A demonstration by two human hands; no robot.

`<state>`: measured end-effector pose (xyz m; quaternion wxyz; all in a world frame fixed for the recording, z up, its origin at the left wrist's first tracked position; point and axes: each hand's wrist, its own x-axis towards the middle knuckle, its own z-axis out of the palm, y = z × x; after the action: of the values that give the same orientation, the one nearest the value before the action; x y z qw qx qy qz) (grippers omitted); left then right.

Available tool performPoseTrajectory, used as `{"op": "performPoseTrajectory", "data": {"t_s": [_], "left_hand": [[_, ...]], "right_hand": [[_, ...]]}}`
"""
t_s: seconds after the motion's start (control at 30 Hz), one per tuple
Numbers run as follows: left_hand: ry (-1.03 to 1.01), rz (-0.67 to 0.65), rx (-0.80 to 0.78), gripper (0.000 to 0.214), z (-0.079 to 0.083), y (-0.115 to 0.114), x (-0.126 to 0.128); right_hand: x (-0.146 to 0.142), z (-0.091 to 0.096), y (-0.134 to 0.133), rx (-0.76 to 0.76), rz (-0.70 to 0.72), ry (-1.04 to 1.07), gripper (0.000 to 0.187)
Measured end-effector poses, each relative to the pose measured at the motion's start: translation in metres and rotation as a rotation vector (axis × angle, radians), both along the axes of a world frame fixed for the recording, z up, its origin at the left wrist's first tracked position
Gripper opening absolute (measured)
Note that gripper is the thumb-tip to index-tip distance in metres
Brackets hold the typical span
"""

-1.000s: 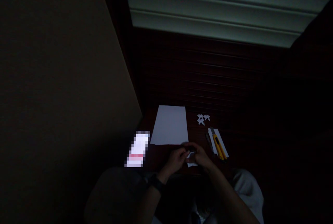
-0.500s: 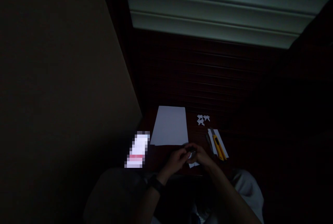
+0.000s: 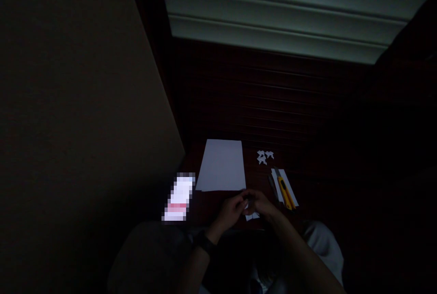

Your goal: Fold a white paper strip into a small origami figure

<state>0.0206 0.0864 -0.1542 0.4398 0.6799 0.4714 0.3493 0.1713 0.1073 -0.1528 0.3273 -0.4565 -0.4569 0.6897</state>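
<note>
The scene is very dark. My left hand (image 3: 231, 210) and my right hand (image 3: 262, 204) meet over a dark tabletop (image 3: 205, 205), fingers pinched together on a small piece of white paper (image 3: 246, 205) between them. Another small white paper piece (image 3: 252, 216) lies on the table just under my right hand. A dark watch sits on my left wrist. A white sheet of paper (image 3: 221, 165) lies just beyond my hands.
A yellow utility knife (image 3: 284, 191) rests on a white paper strip (image 3: 289, 188) to the right. Several small folded paper shapes (image 3: 264, 156) lie behind it. A lit, blurred phone screen (image 3: 178, 196) is at the left. A wall panel (image 3: 75, 103) rises on the left.
My fingers have shifted slightly on the small paper piece, which shows less white than a second ago. The view has drifted a little. Nothing else has moved.
</note>
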Motion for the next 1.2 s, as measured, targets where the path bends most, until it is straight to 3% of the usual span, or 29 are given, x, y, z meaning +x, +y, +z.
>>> {"op": "performPoseTrajectory", "data": {"t_s": [0.17,0.33,0.43,0.6,0.87,1.2], "left_hand": [[0.003,-0.006,-0.008,0.032,-0.006,0.001,-0.001],[-0.123,0.032,-0.082,0.032,-0.006,0.003,-0.002],[-0.178,0.049,-0.119,0.031,-0.007,0.005,-0.002],[-0.182,0.087,-0.18,0.035,-0.01,0.005,-0.001],[-0.239,0.061,-0.242,0.034,-0.011,0.002,-0.002],[-0.261,0.058,-0.187,0.03,-0.01,0.005,-0.004]], "right_hand": [[-0.004,-0.001,0.002,-0.063,-0.007,-0.044,0.034],[0.004,0.02,-0.007,0.034,0.03,0.029,0.044],[0.01,0.026,-0.01,0.086,-0.014,0.073,0.04],[0.011,0.011,-0.008,0.082,-0.125,0.079,0.029],[0.004,-0.004,-0.012,0.127,-0.33,0.057,0.035],[0.005,-0.012,-0.014,0.123,-0.355,0.08,0.024]]}}
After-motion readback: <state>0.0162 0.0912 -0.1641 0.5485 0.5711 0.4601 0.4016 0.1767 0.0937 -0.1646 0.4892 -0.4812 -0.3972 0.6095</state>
